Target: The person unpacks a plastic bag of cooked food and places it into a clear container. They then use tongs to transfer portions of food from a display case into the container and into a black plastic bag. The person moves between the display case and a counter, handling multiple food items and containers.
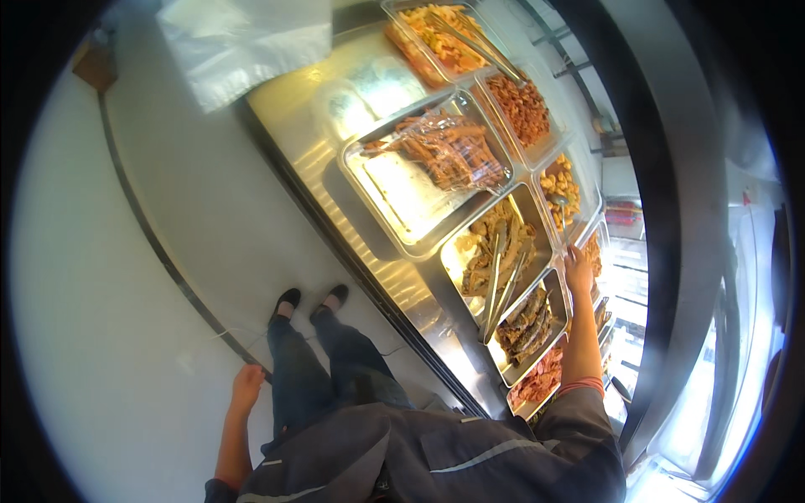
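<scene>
My right hand [578, 270] reaches over the food counter and grips the handle of a metal serving spoon [558, 200]. The spoon's bowl rests among yellow-brown chunks of food [556, 182] in a clear-sided container [588, 188]. Just nearer to me is a steel tray [541, 210] of brown stewed pieces, with metal tongs [500, 283] lying across it. My left hand [248, 383] hangs by my side above the floor, fingers curled in, with no object visible in it.
A steel tray [383, 207] holds reddish-brown pieces under plastic film. Other containers hold shredded red food [519, 104], whole fish [525, 327] and red sliced food [538, 377]. More tongs [478, 47] lie at the far end. Clear plastic bags [251, 50] hang at upper left.
</scene>
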A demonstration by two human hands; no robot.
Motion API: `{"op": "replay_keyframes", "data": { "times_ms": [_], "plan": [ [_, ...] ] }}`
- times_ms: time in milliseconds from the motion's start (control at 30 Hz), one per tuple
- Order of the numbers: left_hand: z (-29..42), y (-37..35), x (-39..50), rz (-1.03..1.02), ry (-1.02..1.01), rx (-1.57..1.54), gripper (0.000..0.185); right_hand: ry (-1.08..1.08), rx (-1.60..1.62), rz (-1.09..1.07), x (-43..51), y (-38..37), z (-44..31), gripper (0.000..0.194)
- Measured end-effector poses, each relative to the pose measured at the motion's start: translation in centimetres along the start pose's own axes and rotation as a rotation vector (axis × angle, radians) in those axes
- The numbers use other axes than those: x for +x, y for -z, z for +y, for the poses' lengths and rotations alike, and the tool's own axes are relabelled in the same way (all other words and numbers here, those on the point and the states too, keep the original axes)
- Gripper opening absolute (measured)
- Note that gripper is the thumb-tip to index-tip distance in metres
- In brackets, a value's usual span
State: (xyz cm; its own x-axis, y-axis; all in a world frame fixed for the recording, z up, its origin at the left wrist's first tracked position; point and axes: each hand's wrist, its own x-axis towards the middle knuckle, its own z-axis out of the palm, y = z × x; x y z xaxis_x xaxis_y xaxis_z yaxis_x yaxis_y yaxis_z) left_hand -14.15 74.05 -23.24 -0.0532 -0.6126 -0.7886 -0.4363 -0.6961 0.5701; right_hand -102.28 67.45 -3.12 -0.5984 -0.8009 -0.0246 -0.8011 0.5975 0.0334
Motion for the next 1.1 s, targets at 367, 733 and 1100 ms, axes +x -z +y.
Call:
{"op": "replay_keyframes", "data": {
  "times_ms": [367,733,1100],
  "plan": [
    [0.1,3.1,3.5,0.044,-0.219,0.081,0.019,-0.135,-0.293,-0.130,-3.2,3.5,-2.9,0.043],
    [5.6,12.9,8.4,0.111,-0.130,0.148,0.028,0.230,0.250,-0.155,-11.9,10.8,-35.4,0.027],
    [14.0,34.8,15.0,0.358,-0.330,0.064,0.026,0.989,0.731,-0.235,-11.7,16.5,-83.5,0.033]
  ]
}}
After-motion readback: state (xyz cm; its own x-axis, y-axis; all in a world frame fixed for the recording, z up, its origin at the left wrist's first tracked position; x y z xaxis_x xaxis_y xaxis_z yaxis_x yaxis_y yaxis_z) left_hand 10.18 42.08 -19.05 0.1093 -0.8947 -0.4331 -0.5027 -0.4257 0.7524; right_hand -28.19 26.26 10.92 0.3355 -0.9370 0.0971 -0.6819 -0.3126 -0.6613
